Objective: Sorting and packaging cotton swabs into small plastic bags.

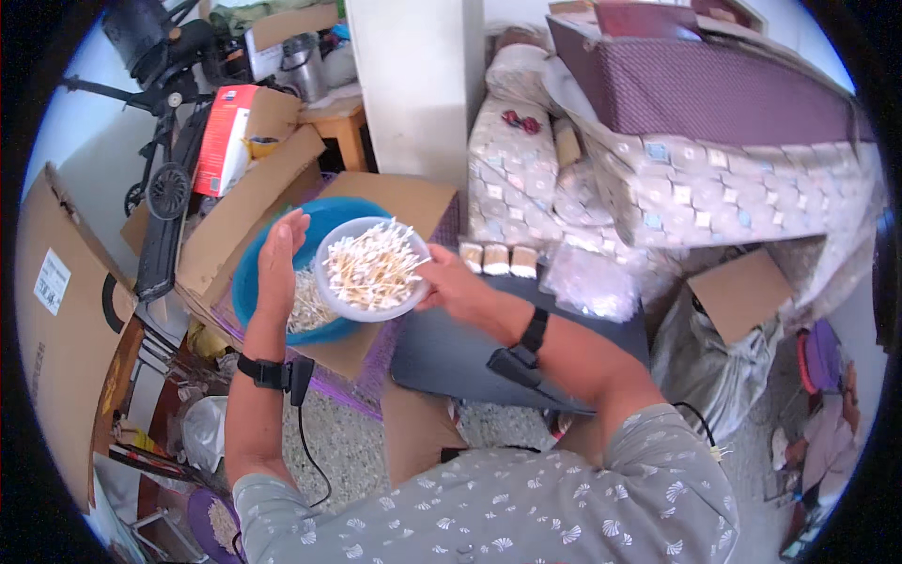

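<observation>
One bowl (pixel 365 313) of swabs (pixel 374 268), rim pinched in the right grip (pixel 460 283) (left grip (pixel 279 261) loosely uncurled, empty).

Cluttered workroom: cardboard boxes (pixel 399 197), loose cotton swabs (pixel 371 268)

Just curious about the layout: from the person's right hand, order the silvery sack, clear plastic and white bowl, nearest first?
1. White bowl: gripped in the right hand.
2. Clear plastic: to the right, on the dark surface.
3. Silvery sack: farther right, past that surface.
</observation>
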### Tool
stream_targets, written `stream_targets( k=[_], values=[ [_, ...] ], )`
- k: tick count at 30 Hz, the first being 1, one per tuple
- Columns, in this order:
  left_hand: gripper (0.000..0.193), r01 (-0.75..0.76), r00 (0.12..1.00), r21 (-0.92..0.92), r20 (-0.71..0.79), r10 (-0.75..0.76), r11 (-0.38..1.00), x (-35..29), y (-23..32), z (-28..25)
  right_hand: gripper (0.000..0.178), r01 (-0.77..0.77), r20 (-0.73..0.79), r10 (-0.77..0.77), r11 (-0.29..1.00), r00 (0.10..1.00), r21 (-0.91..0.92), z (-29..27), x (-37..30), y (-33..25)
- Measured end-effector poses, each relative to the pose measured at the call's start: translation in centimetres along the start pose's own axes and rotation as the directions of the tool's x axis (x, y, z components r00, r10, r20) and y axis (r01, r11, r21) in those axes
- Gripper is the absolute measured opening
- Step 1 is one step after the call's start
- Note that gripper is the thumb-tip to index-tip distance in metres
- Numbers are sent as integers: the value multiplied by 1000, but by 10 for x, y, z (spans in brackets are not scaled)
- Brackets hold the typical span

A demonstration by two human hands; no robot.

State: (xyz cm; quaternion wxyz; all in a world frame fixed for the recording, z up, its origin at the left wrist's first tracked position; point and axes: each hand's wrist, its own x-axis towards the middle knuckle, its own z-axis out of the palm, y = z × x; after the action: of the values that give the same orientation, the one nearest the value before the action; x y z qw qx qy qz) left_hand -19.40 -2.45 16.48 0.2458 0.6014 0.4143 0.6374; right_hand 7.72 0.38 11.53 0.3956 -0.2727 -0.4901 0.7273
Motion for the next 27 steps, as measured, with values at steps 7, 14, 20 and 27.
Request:
stream_targets(
  k=[7,14,20,27],
  values=[
    [35,246,949,40,194,-249,968,-86,-63,97,44,-59,-385,1,988,923,-140,-132,-115,2],
    [29,129,873,288,420,-246,949,-160,-97,214,40,-27,-610,-95,982,787,-187,-213,-190,41],
    [26,-62,847,288,522,-102,956,-197,-121,253,37,4,-633,-94,990,769,-142,-226,-216,72],
    [18,-219,873,324,487,37,920,-209,-133,256,33,89,-604,-150,988,783,-130,-236,-209,87]
  ],
)
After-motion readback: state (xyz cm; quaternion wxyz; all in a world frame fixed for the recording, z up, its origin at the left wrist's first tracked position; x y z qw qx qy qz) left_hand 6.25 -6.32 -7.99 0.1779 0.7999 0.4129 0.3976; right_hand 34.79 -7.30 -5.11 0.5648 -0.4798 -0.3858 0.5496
